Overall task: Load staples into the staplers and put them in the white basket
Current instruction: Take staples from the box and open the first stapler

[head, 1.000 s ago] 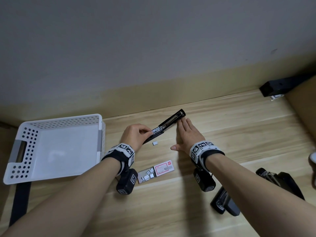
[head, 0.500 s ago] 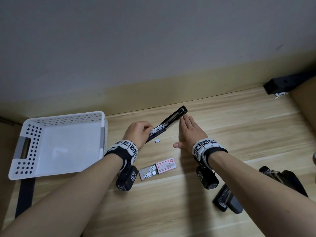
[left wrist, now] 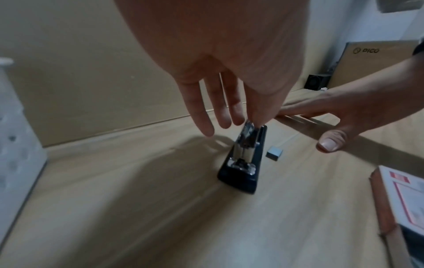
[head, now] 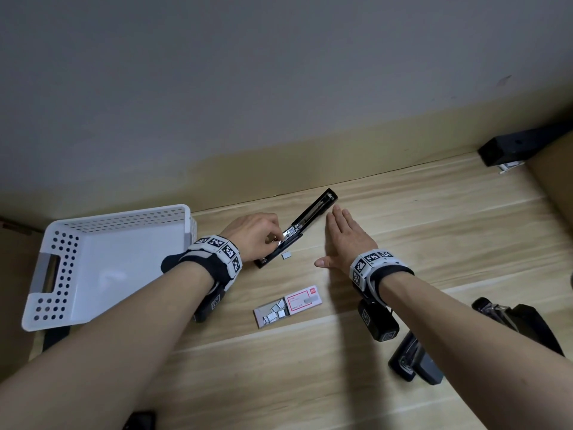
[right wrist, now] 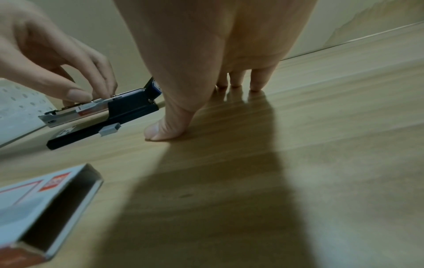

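Head view shows the open stapler [head: 297, 229] lying on the desk [head: 434, 243], its black cover swung back toward the wall and the metal magazine exposed. The left hand [head: 254, 235] hovers over the magazine with thumb and forefinger tips pinched together at the channel; I cannot tell for certain whether they hold a strip of staples or only touch the metal. The right hand [head: 347, 240] lies flat and spread on the desk just beside the stapler's far end, holding nothing.

A loose staple strip [head: 286, 255] sits just beside the stapler's base. The staple box [head: 288, 305] lies nearer the person, drawer pulled out with broken strips showing. The white basket [head: 43, 259] stands to the left with no stapler in it. More staplers [head: 415, 361] wait near the right forearm.

The stapler looks rigid and fairly weighty, easy to take by its long sides. Staple strips are light, brittle and likely to snap or slip, so a fingertip pinch along the edges suits them.
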`<state>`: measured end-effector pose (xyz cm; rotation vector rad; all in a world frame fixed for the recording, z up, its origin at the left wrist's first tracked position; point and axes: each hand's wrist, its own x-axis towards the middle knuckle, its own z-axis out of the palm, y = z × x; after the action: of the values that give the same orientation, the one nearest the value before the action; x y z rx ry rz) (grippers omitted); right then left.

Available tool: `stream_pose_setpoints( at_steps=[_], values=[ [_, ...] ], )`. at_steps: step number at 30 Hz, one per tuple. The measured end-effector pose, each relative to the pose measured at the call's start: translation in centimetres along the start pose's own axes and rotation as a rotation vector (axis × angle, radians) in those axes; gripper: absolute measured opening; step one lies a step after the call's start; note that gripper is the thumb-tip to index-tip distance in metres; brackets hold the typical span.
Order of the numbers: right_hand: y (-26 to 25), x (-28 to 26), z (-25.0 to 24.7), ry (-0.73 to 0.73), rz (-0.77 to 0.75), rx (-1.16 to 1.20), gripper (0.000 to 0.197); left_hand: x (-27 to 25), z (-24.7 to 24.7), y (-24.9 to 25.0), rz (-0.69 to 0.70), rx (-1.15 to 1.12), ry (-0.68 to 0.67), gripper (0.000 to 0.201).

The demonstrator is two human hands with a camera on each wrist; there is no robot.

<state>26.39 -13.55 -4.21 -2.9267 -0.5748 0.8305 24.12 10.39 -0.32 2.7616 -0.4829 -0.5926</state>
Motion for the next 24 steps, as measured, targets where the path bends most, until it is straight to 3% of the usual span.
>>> stream_pose_setpoints(
  at_steps=[10, 15, 24],
  values=[
    [0.2, 0.2, 0.5, 0.005, -0.004, 0.008, 0.125, 0.6, -1.3, -0.4, 0.115, 0.143, -0.155, 0.016],
    [0.3, 0.0, 0.3, -0.003, -0.010, 0.008, 0.124, 0.5, -1.7, -0.6, 0.140, 0.167, -0.164, 0.015],
    [0.5, 0.5, 1.0, 0.015, -0.019, -0.014, 0.124, 0.4, -2.1, 0.6, 0.103, 0.213, -0.240, 0.010]
  ],
)
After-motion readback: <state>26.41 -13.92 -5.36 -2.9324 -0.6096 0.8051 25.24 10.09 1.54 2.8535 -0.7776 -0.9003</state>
